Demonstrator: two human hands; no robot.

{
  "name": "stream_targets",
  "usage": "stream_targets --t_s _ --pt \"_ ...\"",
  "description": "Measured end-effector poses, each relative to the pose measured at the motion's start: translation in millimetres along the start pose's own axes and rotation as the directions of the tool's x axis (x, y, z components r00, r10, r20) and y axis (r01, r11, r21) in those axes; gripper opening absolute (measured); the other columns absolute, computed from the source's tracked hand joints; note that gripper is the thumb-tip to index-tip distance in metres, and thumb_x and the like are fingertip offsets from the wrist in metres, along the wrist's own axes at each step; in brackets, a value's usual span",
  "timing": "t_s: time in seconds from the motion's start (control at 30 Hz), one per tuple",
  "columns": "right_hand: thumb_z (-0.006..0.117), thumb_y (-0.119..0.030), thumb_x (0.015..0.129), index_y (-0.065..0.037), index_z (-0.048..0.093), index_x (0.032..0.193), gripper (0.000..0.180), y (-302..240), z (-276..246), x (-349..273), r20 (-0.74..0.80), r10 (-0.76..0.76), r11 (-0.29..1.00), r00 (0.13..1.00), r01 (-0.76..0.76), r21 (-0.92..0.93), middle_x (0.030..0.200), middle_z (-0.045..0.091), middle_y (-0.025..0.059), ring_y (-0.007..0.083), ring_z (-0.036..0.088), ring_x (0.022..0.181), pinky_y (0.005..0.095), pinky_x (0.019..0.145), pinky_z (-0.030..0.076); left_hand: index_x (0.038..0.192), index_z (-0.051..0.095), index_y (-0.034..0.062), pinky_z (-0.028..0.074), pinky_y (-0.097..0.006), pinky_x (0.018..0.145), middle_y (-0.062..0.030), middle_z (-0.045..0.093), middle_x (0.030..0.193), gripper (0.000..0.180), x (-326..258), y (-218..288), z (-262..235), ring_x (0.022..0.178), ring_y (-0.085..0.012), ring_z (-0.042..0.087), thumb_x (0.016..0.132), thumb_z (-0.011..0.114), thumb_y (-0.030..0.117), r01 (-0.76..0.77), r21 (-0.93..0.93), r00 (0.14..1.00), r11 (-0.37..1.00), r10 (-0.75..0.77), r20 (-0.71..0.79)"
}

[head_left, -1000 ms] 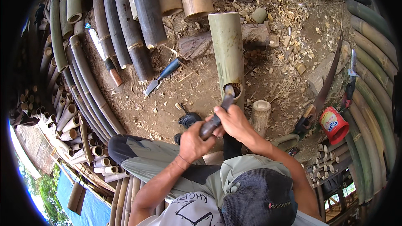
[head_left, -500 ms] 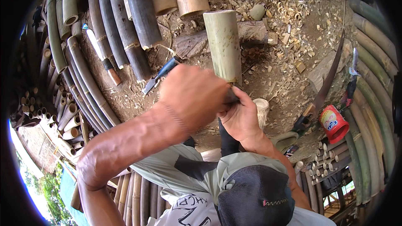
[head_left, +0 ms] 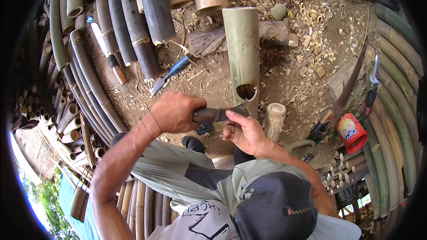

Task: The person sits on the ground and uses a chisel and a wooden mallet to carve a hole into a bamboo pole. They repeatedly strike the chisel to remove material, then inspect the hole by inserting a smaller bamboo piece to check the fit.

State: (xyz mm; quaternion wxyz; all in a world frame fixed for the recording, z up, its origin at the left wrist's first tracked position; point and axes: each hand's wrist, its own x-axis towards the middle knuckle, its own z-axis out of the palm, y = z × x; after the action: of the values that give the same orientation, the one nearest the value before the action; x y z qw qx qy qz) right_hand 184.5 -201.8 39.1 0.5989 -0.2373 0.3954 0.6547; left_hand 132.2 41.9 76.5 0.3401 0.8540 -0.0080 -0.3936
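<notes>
My left hand point(head_left: 178, 112) is wrapped round the thick end of a short dark hand tool point(head_left: 209, 115). The tool lies nearly level and points right, with a flat, wider end beside the bamboo; its exact kind is unclear. My right hand point(head_left: 250, 135) is partly curled, its thumb and fingers pinching that wider end. Just beyond, a thick pale bamboo tube point(head_left: 241, 46) lies across a log, and a dark opening is cut into its near end. A blue-handled chisel point(head_left: 171, 74) lies on the ground ahead of my left hand.
A log point(head_left: 207, 43) lies beneath the tube among wood chips. A pale cut stump point(head_left: 275, 120) is close to my right hand. Further right are a curved saw point(head_left: 349, 80), a red container point(head_left: 352, 133) and a knife point(head_left: 372, 89). A wooden-handled knife point(head_left: 111, 58) and bamboo poles point(head_left: 129, 18) lie left.
My left hand has moved left and away from the tube's near end, baring the cut opening and the dark tool. My right hand stays close by, slightly lower.
</notes>
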Motion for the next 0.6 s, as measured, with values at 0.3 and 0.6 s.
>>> stream_targets --t_s 0.3,0.6 --pt "0.062 -0.022 0.095 0.003 0.066 0.101 0.027 -3 -4 -17 -0.314 -0.414 0.653 0.855 0.038 -0.757 0.076 0.067 0.006 0.0118 0.057 0.049 0.0246 0.046 0.045 0.109 0.063 0.005 0.055 -0.042 0.072 -0.0188 0.068 0.086 0.039 3 82 151 0.078 -0.0333 0.07 0.071 0.072 0.014 0.222 -0.674 0.867 0.705 -0.459 -0.194" --pt "0.054 -0.033 0.101 -0.004 0.069 0.089 0.034 1 -32 -10 -0.12 -0.666 0.256 0.736 0.074 -0.964 0.074 0.07 0.0026 0.0132 0.061 0.063 0.0333 0.056 0.048 0.117 0.052 0.0018 0.054 -0.047 0.07 -0.0193 0.063 0.091 0.046 27 123 162 0.079 -0.0381 0.066 0.079 0.072 0.017 0.211 -0.589 0.87 0.78 -0.424 -0.25"
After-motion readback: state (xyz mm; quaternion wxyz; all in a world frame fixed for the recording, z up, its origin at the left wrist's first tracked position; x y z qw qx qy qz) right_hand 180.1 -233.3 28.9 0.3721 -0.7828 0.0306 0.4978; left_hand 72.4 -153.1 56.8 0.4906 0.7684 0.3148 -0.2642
